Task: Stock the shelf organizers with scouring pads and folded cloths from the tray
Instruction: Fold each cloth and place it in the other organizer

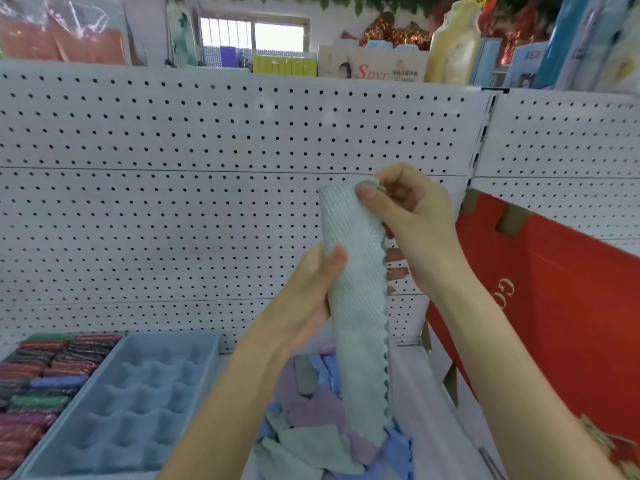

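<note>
Head view: both hands hold a pale green cloth (356, 306) upright before the pegboard (173, 202). Right hand (415, 230) pinches its top corner; left hand (311, 299) grips mid-length. Cloth pile (311, 431) below, partly hidden by forearms. Blue divided organizer (138, 403) left, cut off.

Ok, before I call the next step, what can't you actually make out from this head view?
- Cloth pile: partly behind the left hand forearm and hanging green cloth.
- Blue organizer: near end cut by the bottom edge.
- Scouring pads: blurred, cropped at left edge.
</note>
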